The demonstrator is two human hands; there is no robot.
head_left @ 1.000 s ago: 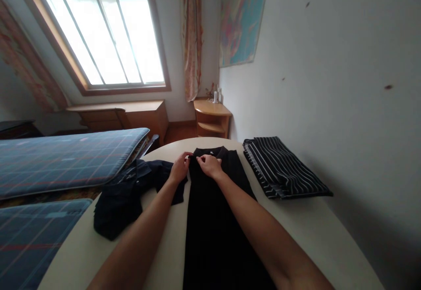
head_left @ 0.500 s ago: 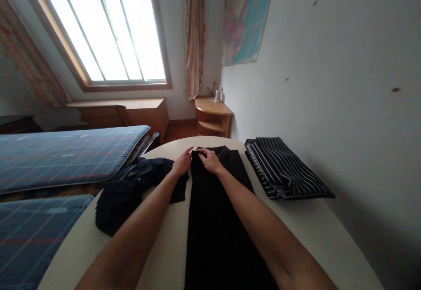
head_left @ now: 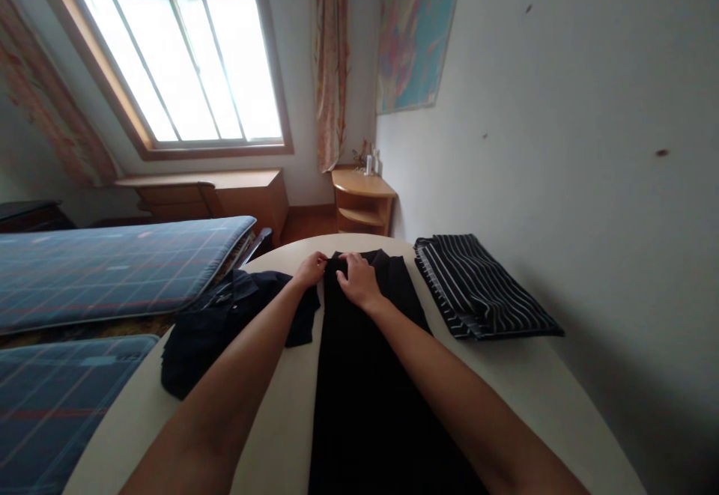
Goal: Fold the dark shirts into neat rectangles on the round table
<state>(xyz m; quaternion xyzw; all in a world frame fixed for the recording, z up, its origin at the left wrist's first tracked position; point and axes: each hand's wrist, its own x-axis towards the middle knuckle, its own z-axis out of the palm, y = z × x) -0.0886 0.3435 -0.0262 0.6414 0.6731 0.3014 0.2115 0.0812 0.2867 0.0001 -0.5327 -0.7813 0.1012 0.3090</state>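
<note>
A long black garment (head_left: 371,390) lies flat down the middle of the table and runs out of view at the bottom; its exact kind is unclear. At its far left corner my left hand (head_left: 311,268) is closed, pinching a bit of the black cloth between thumb and fingers. My right hand (head_left: 358,279) rests on top of the far end, palm down, thumb apart from the fingers. Under and beside my left forearm lies a crumpled dark navy garment (head_left: 202,345). To the right is a folded black cloth with white stripes (head_left: 486,285).
The pale round-edged table (head_left: 275,412) carries all the cloth. On the left stand beds with blue plaid mattresses (head_left: 123,274). A wooden corner shelf (head_left: 365,184) and a low wooden desk (head_left: 247,180) are beyond, and a white wall (head_left: 562,203) closes off the right.
My left fingers have closed on the garment's corner. My right hand has gone from pinching the edge to lying flatter on the cloth. The view has shifted slightly.
</note>
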